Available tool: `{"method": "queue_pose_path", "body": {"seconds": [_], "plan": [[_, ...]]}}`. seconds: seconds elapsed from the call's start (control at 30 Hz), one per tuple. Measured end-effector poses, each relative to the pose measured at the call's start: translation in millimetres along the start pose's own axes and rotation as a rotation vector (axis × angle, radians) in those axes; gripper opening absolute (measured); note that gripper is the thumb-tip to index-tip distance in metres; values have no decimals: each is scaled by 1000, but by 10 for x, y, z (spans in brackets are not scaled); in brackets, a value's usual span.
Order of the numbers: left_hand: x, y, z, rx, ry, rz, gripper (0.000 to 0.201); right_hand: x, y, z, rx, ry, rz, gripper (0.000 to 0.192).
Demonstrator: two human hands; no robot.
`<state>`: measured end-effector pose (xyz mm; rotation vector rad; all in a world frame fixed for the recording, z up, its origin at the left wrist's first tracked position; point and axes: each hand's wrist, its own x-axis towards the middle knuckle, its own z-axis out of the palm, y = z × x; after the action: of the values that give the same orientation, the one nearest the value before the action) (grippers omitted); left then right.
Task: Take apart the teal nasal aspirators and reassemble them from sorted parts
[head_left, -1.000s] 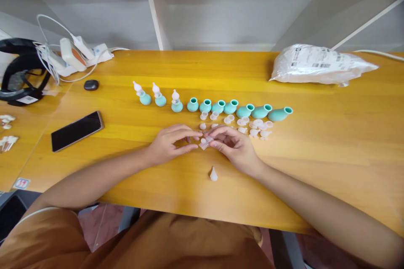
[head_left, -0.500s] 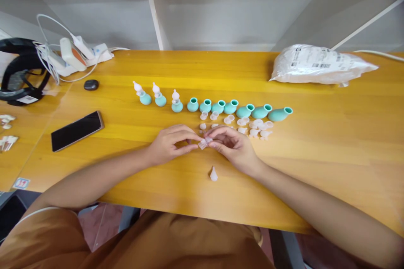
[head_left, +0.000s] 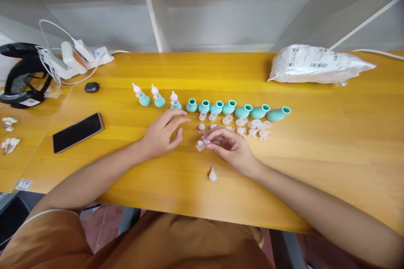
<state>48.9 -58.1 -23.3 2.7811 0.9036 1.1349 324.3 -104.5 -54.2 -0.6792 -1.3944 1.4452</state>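
My right hand [head_left: 232,148] pinches a small clear plastic part [head_left: 202,144] at its fingertips, low over the yellow wooden table [head_left: 315,143]. My left hand [head_left: 162,132] is spread with nothing in it, its fingertips close to the third capped teal bulb [head_left: 174,100]. A row of teal rubber bulbs [head_left: 243,111] runs across the table's middle; the three at the left carry white tips. Several small clear caps [head_left: 252,126] lie in front of the row. One white tip [head_left: 212,174] lies alone near my right wrist.
A black phone [head_left: 78,131] lies at the left, with a small black puck [head_left: 91,87] behind it. White chargers and cables [head_left: 74,56] and a black headset stand [head_left: 22,73] sit at the far left. A white plastic bag [head_left: 315,68] rests at the back right.
My left hand let go of the clear part and moved up and left towards the capped bulbs, fingers spreading. My right hand stayed, still pinching the part.
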Motion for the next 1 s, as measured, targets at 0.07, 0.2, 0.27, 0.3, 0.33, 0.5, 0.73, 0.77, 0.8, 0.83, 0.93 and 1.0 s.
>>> {"method": "queue_pose_path", "body": {"seconds": [0.07,0.2,0.27,0.3,0.33,0.5,0.73,0.77,0.8,0.83,0.93,1.0], "plan": [[24,-20,21,68,-78,1,48,3,-4,8,5,-4,-3,15],[94,-43,141,207,-260,-24,63,5,1,22,8,-17,-15,15],[120,-62,199,238,-279,1,61,5,8,27,-3,-22,-19,15],[127,-77,220,238,-280,17,59,5,11,30,-8,-25,-20,15],[129,-94,235,231,-278,28,57,5,14,33,-10,-29,-21,15],[98,-204,273,122,-154,-11,45,5,10,50,-11,-45,-45,15],[65,-241,303,32,-64,57,38,14,0,56,-34,-56,-58,15],[64,-237,303,33,-65,62,38,15,-1,56,-33,-57,-55,15],[64,-233,301,36,-62,64,37,15,-3,56,-34,-58,-53,16],[65,-228,300,40,-58,64,37,15,-5,56,-34,-58,-51,16],[66,-215,286,56,-50,62,41,12,-11,54,-30,-58,-52,16],[62,-200,263,58,-46,73,45,8,-17,53,-35,-58,-54,15]]}}
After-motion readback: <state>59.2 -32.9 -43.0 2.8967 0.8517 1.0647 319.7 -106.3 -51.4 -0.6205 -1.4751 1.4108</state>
